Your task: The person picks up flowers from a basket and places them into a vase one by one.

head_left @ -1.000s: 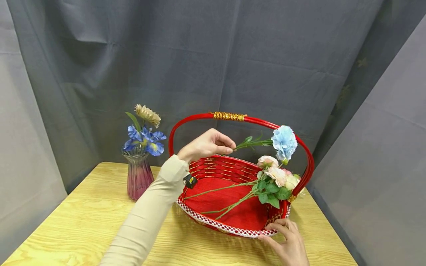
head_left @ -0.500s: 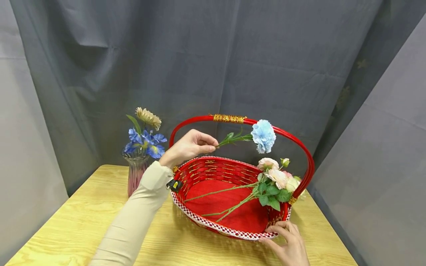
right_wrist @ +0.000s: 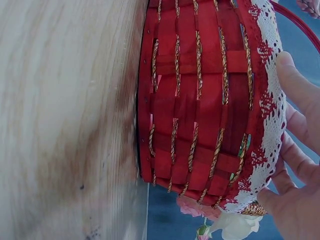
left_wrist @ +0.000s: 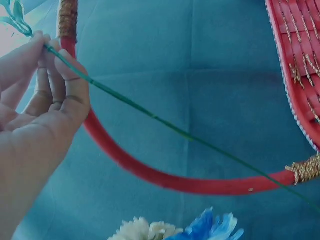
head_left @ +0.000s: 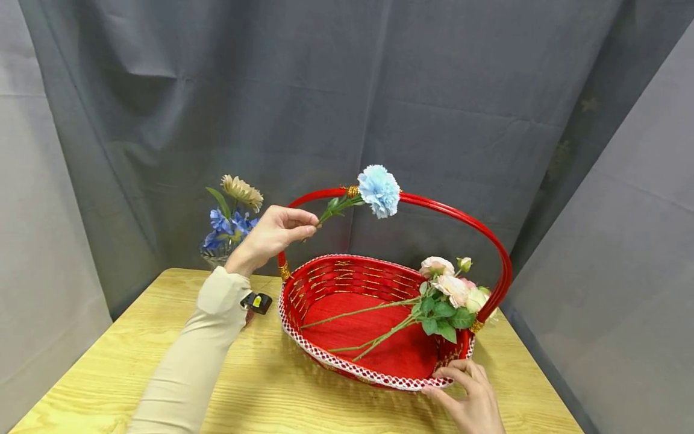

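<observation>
A pale wood-grained counter (head_left: 130, 361) spreads before a dark grey curtain (head_left: 271, 90), with lighter cloth panels (head_left: 634, 223) at both sides. On it stands a red basket (head_left: 317, 292), pale pink flowers (head_left: 452, 289) lying along its right end. The left hand (head_left: 273, 234) pinches the stem (head_left: 333, 211) of a light blue flower (head_left: 379, 191), held up above the basket; the right hand (head_left: 470, 395) grips the basket's lace-trimmed rim (head_left: 390, 382). A vase (head_left: 214, 260) stands to the left, partly hidden by a beige sleeve (head_left: 190, 349).
</observation>
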`<state>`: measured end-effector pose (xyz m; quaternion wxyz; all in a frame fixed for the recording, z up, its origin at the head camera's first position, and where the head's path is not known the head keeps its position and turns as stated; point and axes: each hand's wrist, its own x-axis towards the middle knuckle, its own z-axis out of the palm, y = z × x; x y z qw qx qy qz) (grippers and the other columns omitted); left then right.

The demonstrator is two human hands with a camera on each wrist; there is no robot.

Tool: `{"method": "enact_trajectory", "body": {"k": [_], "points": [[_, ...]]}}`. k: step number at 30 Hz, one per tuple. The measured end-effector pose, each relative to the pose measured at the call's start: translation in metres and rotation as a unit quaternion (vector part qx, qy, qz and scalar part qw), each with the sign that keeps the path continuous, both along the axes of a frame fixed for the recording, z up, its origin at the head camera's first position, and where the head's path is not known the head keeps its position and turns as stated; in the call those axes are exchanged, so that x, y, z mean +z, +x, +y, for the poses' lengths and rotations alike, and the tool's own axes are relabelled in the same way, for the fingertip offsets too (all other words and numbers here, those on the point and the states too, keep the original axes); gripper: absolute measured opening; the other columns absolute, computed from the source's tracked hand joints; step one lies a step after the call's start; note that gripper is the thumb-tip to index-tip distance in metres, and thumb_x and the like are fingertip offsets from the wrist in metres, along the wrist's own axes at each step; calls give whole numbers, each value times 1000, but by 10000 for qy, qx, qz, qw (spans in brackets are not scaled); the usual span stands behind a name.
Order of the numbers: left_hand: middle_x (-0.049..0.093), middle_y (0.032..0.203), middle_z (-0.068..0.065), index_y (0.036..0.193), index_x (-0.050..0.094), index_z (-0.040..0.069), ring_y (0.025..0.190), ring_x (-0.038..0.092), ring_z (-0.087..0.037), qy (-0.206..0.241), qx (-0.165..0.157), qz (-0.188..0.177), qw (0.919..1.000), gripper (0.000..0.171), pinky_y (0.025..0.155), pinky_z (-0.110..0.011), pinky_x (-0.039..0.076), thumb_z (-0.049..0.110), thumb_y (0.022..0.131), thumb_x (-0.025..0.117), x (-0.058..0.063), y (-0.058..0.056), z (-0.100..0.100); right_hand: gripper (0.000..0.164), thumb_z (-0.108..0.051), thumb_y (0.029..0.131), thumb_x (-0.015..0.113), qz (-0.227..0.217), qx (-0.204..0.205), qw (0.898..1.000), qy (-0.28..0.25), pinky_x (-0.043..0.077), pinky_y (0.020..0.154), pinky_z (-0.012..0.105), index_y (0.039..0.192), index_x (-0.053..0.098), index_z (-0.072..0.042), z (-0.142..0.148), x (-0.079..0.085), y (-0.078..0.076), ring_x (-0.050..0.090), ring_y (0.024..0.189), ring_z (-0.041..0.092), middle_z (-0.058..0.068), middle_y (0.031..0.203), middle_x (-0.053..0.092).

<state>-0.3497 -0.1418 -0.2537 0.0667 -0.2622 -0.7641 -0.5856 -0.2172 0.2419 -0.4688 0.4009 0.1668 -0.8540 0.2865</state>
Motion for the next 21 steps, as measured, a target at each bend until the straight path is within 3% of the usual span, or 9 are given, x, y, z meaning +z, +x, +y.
{"method": "enact_trajectory", "body": {"k": [9, 15, 21], "points": [[71, 89, 13, 113, 66, -10, 83, 65, -3, 72, 474, 157, 9987, 25, 77, -21, 52, 2, 91, 66, 14, -3, -22, 42, -12, 44, 95, 73, 121, 9999, 12, 37, 74, 19, 78, 72, -22, -1, 0, -1, 47, 89, 3, -8, 88, 58], [71, 88, 14, 114, 65, -11, 85, 67, -4, 432, 803, 457, 9948, 26, 77, -16, 52, 1, 92, 66, 29, 1, -29, 41, -13, 44, 95, 61, 116, 9999, 9, 37, 74, 18, 78, 72, -21, -2, 0, 0, 46, 89, 3, -7, 88, 58], [69, 85, 17, 111, 65, -15, 83, 66, -1, 887, 1081, 1111, 9839, 24, 76, -14, 51, -5, 89, 66, 45, 2, -32, 41, -13, 44, 95, 19, 80, 10000, -10, 36, 74, 19, 78, 72, -22, -2, 0, 0, 46, 89, 3, -8, 88, 58]]}}
